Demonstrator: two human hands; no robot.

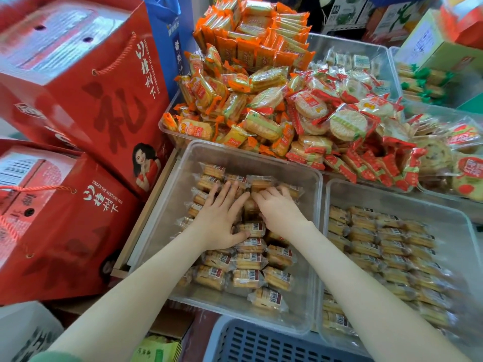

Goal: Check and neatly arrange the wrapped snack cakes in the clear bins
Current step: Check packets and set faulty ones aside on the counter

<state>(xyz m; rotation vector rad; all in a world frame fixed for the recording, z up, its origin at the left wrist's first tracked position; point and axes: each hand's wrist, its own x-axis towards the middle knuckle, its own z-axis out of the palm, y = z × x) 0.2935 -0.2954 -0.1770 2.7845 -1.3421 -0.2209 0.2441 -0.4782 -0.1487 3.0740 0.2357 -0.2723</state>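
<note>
A clear bin [311,231] in front of me holds several wrapped snack cakes [247,278], golden-brown with barcode labels, lying in loose rows. My left hand [222,218] rests flat on the cakes in the middle of the bin, fingers spread. My right hand [277,207] sits just to its right with fingers curled down onto cakes near the far rows. Whether it grips one, I cannot tell. A second clear bin [332,194] to the right holds the same cakes [379,246] in tidier rows.
Red gift boxes [86,100] with rope handles stand along the left. Behind the bins, trays hold heaps of orange-wrapped biscuits [235,100] and red-wrapped round crackers [339,121]. A grey slotted basket [261,340] sits at the near edge.
</note>
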